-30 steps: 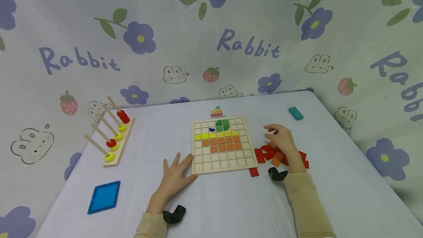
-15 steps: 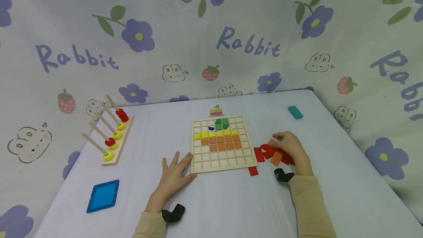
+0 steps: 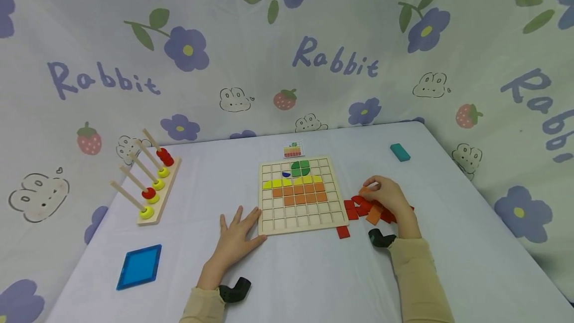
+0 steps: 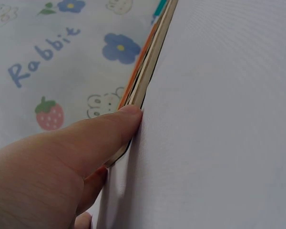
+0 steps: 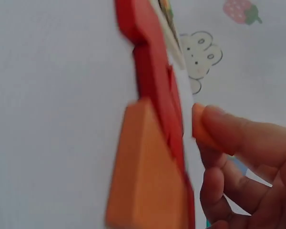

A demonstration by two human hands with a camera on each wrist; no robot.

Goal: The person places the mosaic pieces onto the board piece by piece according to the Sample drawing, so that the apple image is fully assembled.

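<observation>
A wooden grid board [image 3: 296, 218] lies mid-table, carrying rows of yellow and orange pieces, a green leaf shape and a small blue piece. My left hand [image 3: 237, 238] has its fingers spread at the board's left side; in the left wrist view the thumb [image 4: 105, 131] touches the board's edge [image 4: 150, 64]. Between thumb and fingers my right hand [image 3: 389, 198] pinches an orange tile [image 5: 200, 126], over the pile of red pieces [image 3: 352, 209]. Another orange tile [image 3: 374, 215] lies on that pile. Part of the pile is hidden behind the right hand.
A small picture card [image 3: 293, 149] lies behind the board. At left stand a wooden peg rack with beads [image 3: 160, 198] and a blue square tray [image 3: 140, 266]. A teal block [image 3: 400, 152] lies at back right. A single red tile [image 3: 343, 232] is by the board's front right corner.
My right hand came down to the pile with loose fingers, then pinched an orange tile and shifted slightly left with it. The left hand stays at the board.
</observation>
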